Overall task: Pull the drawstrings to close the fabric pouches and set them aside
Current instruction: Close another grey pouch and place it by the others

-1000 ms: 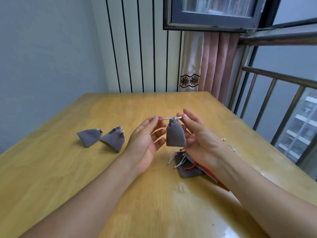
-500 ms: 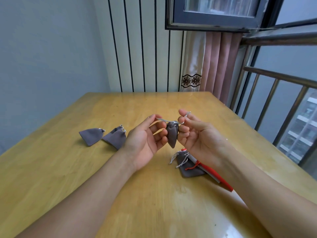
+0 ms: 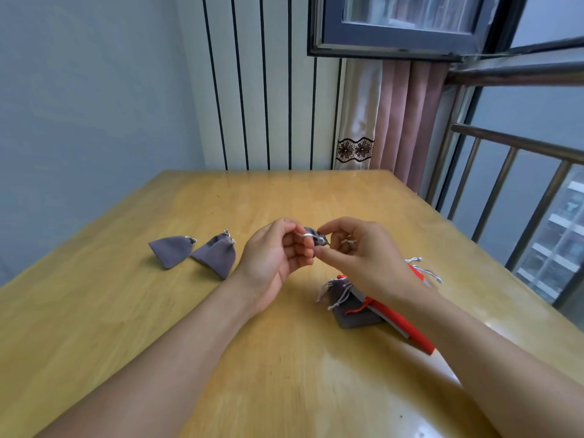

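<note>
On the left of the wooden surface (image 3: 126,327) lie two gray pouches with their necks drawn tight: the first closed pouch (image 3: 170,250) lies on its side, and the second closed pouch (image 3: 216,255) lies just beside it on the right, the two touching or nearly so. Further right, above the middle of the surface, the left hand (image 3: 274,260) has its fingers curled and pinches a silvery drawstring (image 3: 307,236) of a small gray pouch (image 3: 315,236) held in the air between both hands. The right hand (image 3: 363,251) pinches the neck of that same pouch with thumb and forefinger, its other fingers loosely bent. Below the right hand and wrist a pile of pouches (image 3: 354,306) rests on the surface, gray fabric with loose pale cords and a red one partly under the forearm.
</note>
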A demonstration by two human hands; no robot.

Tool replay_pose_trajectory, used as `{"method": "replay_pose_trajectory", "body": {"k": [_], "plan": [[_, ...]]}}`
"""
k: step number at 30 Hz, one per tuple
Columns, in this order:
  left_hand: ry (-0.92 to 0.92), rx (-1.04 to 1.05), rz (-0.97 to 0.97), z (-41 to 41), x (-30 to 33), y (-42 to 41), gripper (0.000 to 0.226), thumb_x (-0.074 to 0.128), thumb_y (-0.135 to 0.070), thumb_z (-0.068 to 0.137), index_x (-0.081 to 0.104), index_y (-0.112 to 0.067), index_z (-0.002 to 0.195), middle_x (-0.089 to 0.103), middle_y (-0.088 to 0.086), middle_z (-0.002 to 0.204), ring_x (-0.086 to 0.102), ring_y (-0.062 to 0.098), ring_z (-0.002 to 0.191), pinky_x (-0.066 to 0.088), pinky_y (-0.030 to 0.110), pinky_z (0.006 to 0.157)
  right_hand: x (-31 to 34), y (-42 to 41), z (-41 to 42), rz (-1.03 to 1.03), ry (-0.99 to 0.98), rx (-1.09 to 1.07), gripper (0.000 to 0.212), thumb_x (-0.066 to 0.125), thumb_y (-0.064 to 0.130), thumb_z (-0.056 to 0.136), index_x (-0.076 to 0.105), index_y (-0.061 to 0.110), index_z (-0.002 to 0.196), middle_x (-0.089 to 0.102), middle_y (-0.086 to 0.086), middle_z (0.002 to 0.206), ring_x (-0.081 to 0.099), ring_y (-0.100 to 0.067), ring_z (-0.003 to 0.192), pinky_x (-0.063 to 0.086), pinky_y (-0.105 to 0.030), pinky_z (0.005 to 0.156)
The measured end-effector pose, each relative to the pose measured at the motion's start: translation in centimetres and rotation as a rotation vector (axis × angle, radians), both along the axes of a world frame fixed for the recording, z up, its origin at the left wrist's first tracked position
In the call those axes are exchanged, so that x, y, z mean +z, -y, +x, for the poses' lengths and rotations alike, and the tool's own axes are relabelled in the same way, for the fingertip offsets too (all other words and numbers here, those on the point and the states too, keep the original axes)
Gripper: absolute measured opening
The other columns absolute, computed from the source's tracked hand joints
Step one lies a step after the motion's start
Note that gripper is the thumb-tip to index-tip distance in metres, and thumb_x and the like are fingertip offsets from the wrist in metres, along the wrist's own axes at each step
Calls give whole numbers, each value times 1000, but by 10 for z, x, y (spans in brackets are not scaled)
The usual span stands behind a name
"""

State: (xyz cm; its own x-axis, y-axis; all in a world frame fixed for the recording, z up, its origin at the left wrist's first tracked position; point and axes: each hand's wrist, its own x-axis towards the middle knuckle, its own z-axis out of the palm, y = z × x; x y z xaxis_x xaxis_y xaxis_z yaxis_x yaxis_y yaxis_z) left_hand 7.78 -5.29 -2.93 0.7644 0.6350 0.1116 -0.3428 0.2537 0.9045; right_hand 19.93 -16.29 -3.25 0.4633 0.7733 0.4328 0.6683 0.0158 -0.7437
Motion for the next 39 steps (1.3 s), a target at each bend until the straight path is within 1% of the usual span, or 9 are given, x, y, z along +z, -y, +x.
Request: {"method": "replay_pose_trajectory", "body": {"k": [6,15,19,23,26,29,33,36,39], "plan": [[-108,41,179,2,-4,-1,26,37,-1,96,54,-6,77,58,9,63,54,20,57,48,27,53,-3,0,2,-26,218,-143,18,81,31,81,73,15,81,62,4,65,56,-12,62,44,-25,57],[-296,246,1051,-9,-7,-7,4,69,-15,87,67,-17,87,67,-5,69,60,12,61,48,23,57,1,1,5,-41,364,-111,10,75,25,87,76,15,85,64,-3,80,59,-18,72,48,-33,69],[-320,261,1108,-10,-8,-17,6,64,-12,92,67,-13,87,66,-3,66,63,10,59,53,25,59,1,0,6,-45,336,-95,13,73,24,89,74,12,87,63,-4,79,59,-19,70,52,-37,69],[-333,298,1209,-9,-6,-19,20,60,-18,95,65,-15,76,59,-7,78,53,8,74,41,21,64,1,1,6,-89,357,-63,18,68,30,92,70,15,83,53,3,70,47,-9,66,36,-24,61],[-327,209,1073,-8,-3,-16,27,58,-28,96,63,-25,69,59,-15,98,52,9,98,37,17,79,1,2,4,-159,351,56,17,61,28,97,68,19,85,51,5,72,48,-7,69,36,-22,63],[-183,-6,686,-9,-2,-9,29,58,-29,95,66,-12,72,71,-1,97,65,11,88,49,22,81,3,3,3,-199,299,114,16,59,23,98,63,23,83,53,5,79,51,-6,71,39,-21,67],[-166,21,443,-10,-1,-9,24,58,-23,94,74,-7,88,75,10,93,69,11,86,53,22,78,6,3,5,-197,270,98,14,60,22,98,66,24,85,52,6,87,51,-5,78,36,-19,69],[-155,-14,379,-10,1,-10,24,56,-24,95,75,-9,90,74,8,87,67,10,84,52,19,77,6,4,6,-145,228,88,13,61,25,97,67,26,85,52,10,94,53,-3,85,36,-14,73],[-178,-4,420,-9,1,-10,25,53,-23,98,74,-10,90,73,3,86,65,7,80,50,16,73,8,5,6,-127,219,65,17,60,27,98,65,24,81,59,9,80,54,0,66,38,-17,63]]}}
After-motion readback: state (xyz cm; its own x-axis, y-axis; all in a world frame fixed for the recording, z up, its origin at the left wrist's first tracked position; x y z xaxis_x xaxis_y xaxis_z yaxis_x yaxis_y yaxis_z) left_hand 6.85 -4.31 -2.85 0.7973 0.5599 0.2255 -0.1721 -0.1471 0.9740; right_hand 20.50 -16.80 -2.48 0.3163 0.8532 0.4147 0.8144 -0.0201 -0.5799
